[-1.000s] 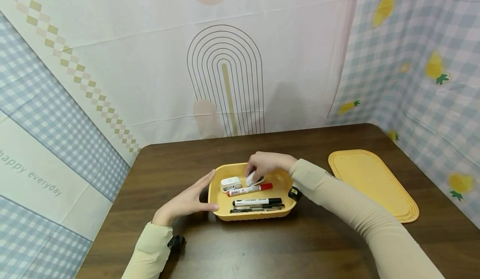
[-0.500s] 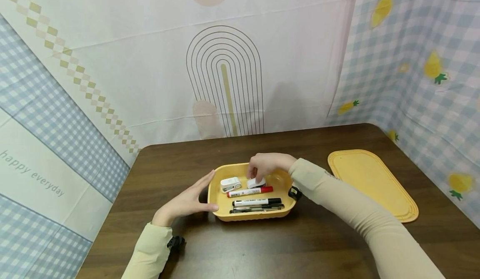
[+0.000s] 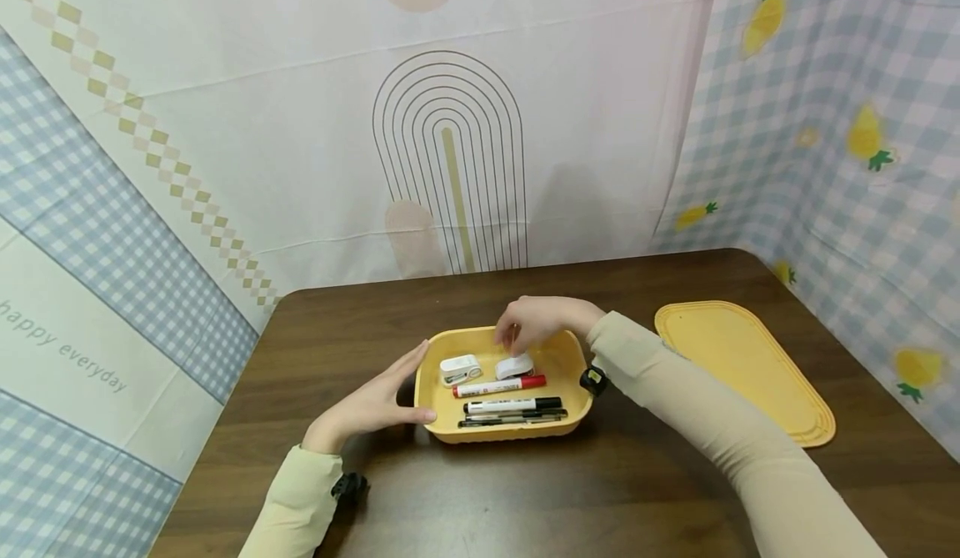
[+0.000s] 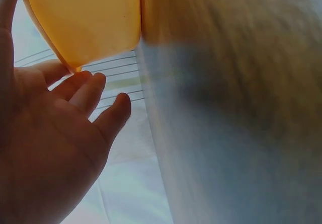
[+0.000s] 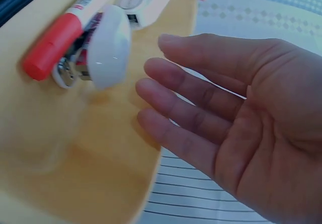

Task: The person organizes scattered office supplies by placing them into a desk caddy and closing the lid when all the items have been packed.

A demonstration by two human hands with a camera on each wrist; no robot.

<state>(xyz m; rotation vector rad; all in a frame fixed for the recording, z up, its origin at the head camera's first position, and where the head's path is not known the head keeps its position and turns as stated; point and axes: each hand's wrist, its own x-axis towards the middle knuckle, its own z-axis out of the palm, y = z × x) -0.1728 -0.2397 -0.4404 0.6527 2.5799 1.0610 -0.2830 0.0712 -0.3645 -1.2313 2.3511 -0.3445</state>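
Observation:
A yellow plastic tray [image 3: 507,434] stands on the table, with two small white staplers inside. My left hand [image 3: 369,406] spans the tray's left end, fingers extended, thumb at the front corner and index finger at the back one. Over the tray's back part is my right hand [image 3: 534,321]. In the right wrist view its fingers are loosely bent, with a gap between them and the nearer stapler [image 5: 109,48]. That stapler lies against a red-capped marker [image 3: 498,386]. The other stapler [image 3: 460,369] lies to its left.
A black-capped marker [image 3: 512,405] and dark slim pens [image 3: 512,419] lie along the tray's front side. A flat yellow lid [image 3: 746,370] lies on the dark wooden table [image 3: 480,491] to the right. Patterned cloth [image 3: 315,124] hangs behind the table.
My right hand has let go of the right stapler and lifted slightly back from it. The stapler now lies behind the red-capped marker. My left hand has stayed at the tray.

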